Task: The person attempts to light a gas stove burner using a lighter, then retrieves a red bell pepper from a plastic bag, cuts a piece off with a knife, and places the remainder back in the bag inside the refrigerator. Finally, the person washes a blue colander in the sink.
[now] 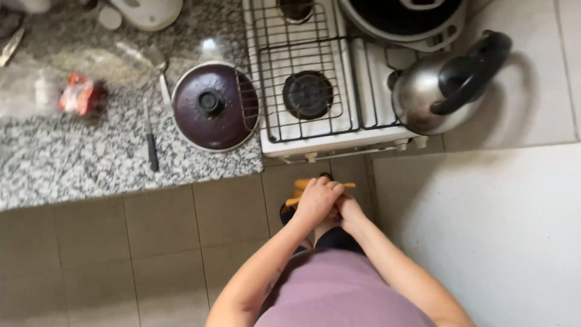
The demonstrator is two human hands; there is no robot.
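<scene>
My left hand (pixel 318 200) and my right hand (pixel 349 210) meet in front of my body, just below the front edge of the white gas stove (pixel 315 145). The left hand's fingers curl over a yellow-orange object (pixel 301 184) whose ends stick out on both sides. My right hand lies under and beside the left and is mostly hidden. What the object is cannot be made out.
A steel kettle (pixel 436 91) with a black handle sits on the stove's right side, and a dark pan (pixel 402 15) at the back. On the speckled granite counter (pixel 72 163) are a dark purple lid (pixel 212 106), a black-handled utensil (pixel 151 145) and a red packet (pixel 82 94). Beige floor tiles (pixel 121 260) lie below.
</scene>
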